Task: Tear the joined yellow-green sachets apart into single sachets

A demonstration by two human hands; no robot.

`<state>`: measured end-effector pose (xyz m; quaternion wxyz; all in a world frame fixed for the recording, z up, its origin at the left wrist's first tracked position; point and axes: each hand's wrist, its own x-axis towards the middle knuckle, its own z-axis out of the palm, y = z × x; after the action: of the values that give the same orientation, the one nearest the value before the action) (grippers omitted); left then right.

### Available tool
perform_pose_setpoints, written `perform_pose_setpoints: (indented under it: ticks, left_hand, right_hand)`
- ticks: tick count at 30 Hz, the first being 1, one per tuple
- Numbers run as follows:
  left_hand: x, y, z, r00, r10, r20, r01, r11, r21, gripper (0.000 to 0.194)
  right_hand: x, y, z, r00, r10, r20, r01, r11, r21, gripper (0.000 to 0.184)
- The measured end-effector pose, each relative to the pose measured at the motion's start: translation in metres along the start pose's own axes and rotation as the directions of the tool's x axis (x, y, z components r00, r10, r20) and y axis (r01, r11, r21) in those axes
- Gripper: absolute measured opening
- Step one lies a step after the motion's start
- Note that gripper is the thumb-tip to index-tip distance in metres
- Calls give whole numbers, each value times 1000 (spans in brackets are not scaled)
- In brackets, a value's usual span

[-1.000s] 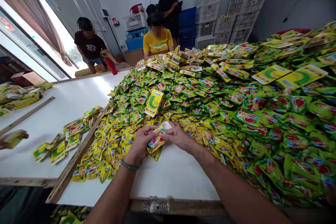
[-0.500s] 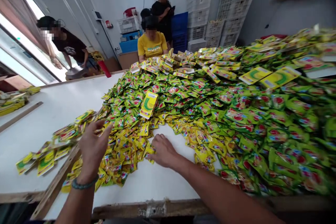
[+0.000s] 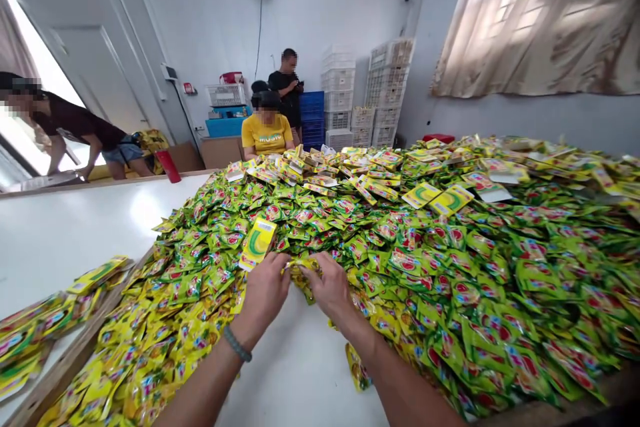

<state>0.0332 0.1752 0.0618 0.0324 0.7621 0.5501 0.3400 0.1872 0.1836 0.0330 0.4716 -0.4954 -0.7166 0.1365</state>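
My left hand (image 3: pixel 264 290), with a beaded bracelet at the wrist, has its fingers closed at the edge of some small yellow packets (image 3: pixel 303 268). Opposite it, my right hand (image 3: pixel 329 285) curls thumb and fingers round the same packets, so the two hands almost meet. How many packets are between them is hard to make out. A flat yellow box (image 3: pixel 258 244) with a green curve leans on the heap just behind my left hand. Green packets (image 3: pixel 410 260) with red fruit pictures fill the heap beyond and to the right. More yellow packets (image 3: pixel 150 347) lie at the left.
A wooden strip (image 3: pixel 75 353) divides the white table (image 3: pixel 295 373); flat boxes (image 3: pixel 97 275) lie left of it. Boxes also top the heap at the back. A person in a yellow shirt (image 3: pixel 267 136) sits behind it. Two others stand farther off, near stacked crates (image 3: pixel 340 87).
My left hand has moved right, from over the left-hand packets to meet my right hand at the yellow packets. The view has tilted up and turned right. The person at far left bends lower.
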Motion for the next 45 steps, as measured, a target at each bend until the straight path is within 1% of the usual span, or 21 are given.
perform_pose_setpoints:
  ticks: [3,6,8,10,11,13,15,16,18,20,22,24,26,28,31,35,37,39,41,43,45]
  left_hand:
    - [30,8,16,975,216,48,-221,955,198,26]
    - [54,9,30,942,318,105,-335,907,254,18]
    - [63,8,31,942,326,77,-335,919,210,16]
    - [65,7,24,955,297,8,-297,952,78,15]
    - [63,7,18,968,251,-27,-251,968,-15,14]
    - [52,5,3,997,68,-47,-78,967,-242,17]
    - [34,2,-10,985,-170,39,167,854,-494,26]
    - [23,0,-14,958,-265,110,277,750,-600,29]
    - [0,-5,-16,893,-379,243,423,524,-739,33]
    - [-23,-7,-11,840,-441,317,491,368,-789,36]
    - [-41,-7,-1,807,-476,350,514,273,-813,36]
    - [-52,-4,9,795,-484,366,510,207,-835,35]
    - [-57,0,15,804,-463,373,489,159,-858,33]
    - [-58,3,19,819,-435,375,472,139,-870,31]
    - [-59,3,22,833,-412,369,464,158,-872,28]
    - [-61,-1,19,853,-372,366,453,180,-873,24]
    - [-61,0,17,846,-363,390,453,105,-885,23]
    - [-60,3,15,817,-374,439,470,-9,-883,25]
    - [-59,5,16,784,-420,458,482,-53,-874,31]
    - [-58,5,19,778,-477,410,470,8,-883,32]
    - [-59,5,21,802,-495,334,436,103,-894,29]
  right_hand:
    - [3,10,2,991,80,-109,-81,997,-9,19]
    - [4,17,2,974,154,-165,-157,988,-9,25]
    - [5,17,-1,977,154,-146,-155,988,5,23]
    - [9,13,-5,978,171,-116,-167,985,44,21]
    - [11,11,-9,977,192,-97,-185,979,80,20]
    - [17,7,-15,969,242,-56,-229,958,174,19]
    - [22,7,-22,965,263,-3,-254,933,255,19]
    - [23,7,-24,964,266,26,-262,922,284,21]
    - [21,10,-27,957,269,109,-290,889,354,23]
    - [14,13,-26,938,264,224,-342,809,478,28]
    - [4,14,-21,911,250,329,-406,692,597,32]
    - [-8,12,-13,887,256,385,-458,595,660,35]
    - [-17,8,-3,880,277,386,-474,573,668,34]
    - [-23,4,6,888,306,343,-460,605,650,32]
    - [-27,0,13,886,362,290,-463,644,609,29]
    - [-26,3,10,839,379,389,-542,523,658,31]
    - [-24,5,7,846,346,406,-532,484,695,32]
    - [-23,3,4,879,314,358,-476,545,690,29]
    - [-22,-1,4,914,295,279,-406,679,612,24]
    - [-24,-6,6,934,283,217,-356,757,548,23]
    - [-25,-10,8,929,293,225,-369,716,592,30]
